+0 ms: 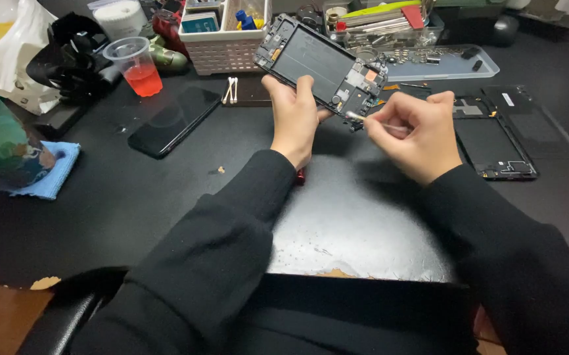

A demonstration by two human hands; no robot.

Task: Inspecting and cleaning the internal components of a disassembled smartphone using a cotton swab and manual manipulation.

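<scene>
My left hand point(294, 117) grips an opened phone frame point(320, 66) by its lower edge and holds it tilted above the dark desk, its inner side with circuit parts facing me. My right hand point(416, 131) pinches a thin cotton swab point(363, 120), and the white tip touches the frame's lower right corner. Both arms wear black sleeves.
A black phone point(174, 121) lies flat to the left, near a plastic cup of red liquid point(136, 66) and two cotton swabs point(231, 90). Phone back parts point(495, 141) lie on the right. A white basket point(222, 39) and a clear parts tray point(442, 62) stand behind. A blue cloth point(51, 172) sits far left.
</scene>
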